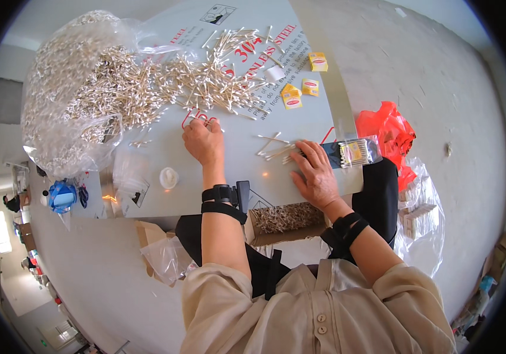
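A big heap of cotton swabs (206, 85) spreads over the sheet-covered table, spilling from a large clear plastic bag (67, 76) at the left. My left hand (204, 143) is at the heap's near edge, fingers curled and closed, with white swab tips showing at the fingertips. My right hand (314, 172) lies palm down farther right, its fingers stretched out and apart. Beside its fingertips rest a few loose cotton swabs (273, 144). Just right of that hand is a clear packet of swabs (354, 153) with a yellow label.
Small yellow-and-white cards (310, 87) lie at the table's right. A round translucent container (169, 177) and stacked clear plastic cups (130, 171) stand near the front. Below the edge, a cardboard box (285, 218) holds many swabs. A red plastic bag (387, 127) sits at the right.
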A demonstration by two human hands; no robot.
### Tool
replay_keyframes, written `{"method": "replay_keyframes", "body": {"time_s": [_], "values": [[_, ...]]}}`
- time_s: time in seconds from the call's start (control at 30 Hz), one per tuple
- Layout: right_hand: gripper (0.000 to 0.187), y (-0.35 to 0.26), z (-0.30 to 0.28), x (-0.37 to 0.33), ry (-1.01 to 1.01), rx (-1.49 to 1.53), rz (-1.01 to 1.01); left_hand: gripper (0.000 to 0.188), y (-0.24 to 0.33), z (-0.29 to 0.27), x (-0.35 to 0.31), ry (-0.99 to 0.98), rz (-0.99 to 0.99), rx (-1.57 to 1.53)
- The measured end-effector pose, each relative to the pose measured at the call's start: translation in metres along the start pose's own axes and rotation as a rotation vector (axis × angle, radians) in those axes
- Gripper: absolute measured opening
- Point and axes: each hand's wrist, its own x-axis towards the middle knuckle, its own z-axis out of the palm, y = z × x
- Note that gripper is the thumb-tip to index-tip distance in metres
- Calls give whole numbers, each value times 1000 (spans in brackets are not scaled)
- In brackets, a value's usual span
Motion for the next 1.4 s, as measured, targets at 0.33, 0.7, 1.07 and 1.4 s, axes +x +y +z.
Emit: {"method": "replay_keyframes", "body": {"time_s": [0.33, 0.7, 1.07, 1.4], "values": [[46, 4, 2, -2, 38, 31, -16, 5, 27, -4, -40, -277, 179, -158], [31, 6, 2, -6, 113, 32, -31, 9, 66, -11, -57, -535, 649, -416], [32, 4, 2, -7, 97, 36, -4, 14, 57, 2, -27, -235, 615, -256], [34, 5, -1, -5, 165, 172, 53, 34, 70, -8, -79, -348, 617, -416]]}}
